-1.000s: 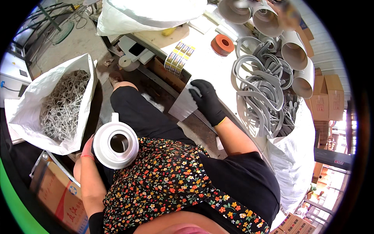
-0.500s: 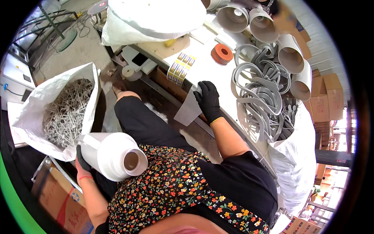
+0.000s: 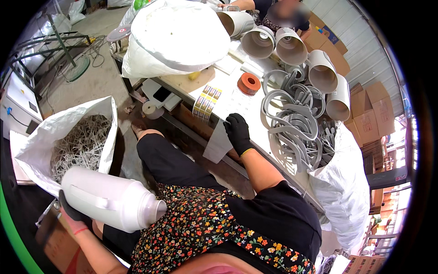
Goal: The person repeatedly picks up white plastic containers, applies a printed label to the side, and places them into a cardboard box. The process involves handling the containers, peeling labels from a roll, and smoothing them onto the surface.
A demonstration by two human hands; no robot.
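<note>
L grip [image 3: 72, 212] (my left, black glove w/ pink cuff): clamped on the base end of the flask [image 3: 102, 194], a pale grey plastic body. Flask pos.: in front of me, L of center, lying nearly horiz., base to L, stepped neck to R and slightly down, neck end close to my floral apron [image 3: 182, 223]. A small raised lug shows on the flask's near side. Behind it, on the L, stands an open white sack [image 3: 34, 141] w/ a mass of thin grey plastic bits [image 3: 82, 146]; in view, the flask overlaps the sack's near edge. R grip [image 3: 237, 133] (black glove, yellow cuff edge): at the near edge of the worktop [image 3: 182, 84], fingers curled, right beside a translucent sheet [image 3: 216, 146] that hangs past the edge; cannot tell if the fingers are together on the sheet or not. Worktop contents, L to R: full white bag [image 3: 178, 36]; strip of labels [image 3: 206, 101]; orange roll [image 3: 248, 91]; heap of grey straps [image 3: 292, 123], curved and tangled, approx. at the mouth of a second sack [image 3: 340, 178]. Beyond the straps: a row of open-ended grey shells [image 3: 292, 48], openings mostly facing me. Far side, top: a co-worker [image 3: 283, 13]. Far R: cardboard cartons [image 3: 369, 109], stacked.
</note>
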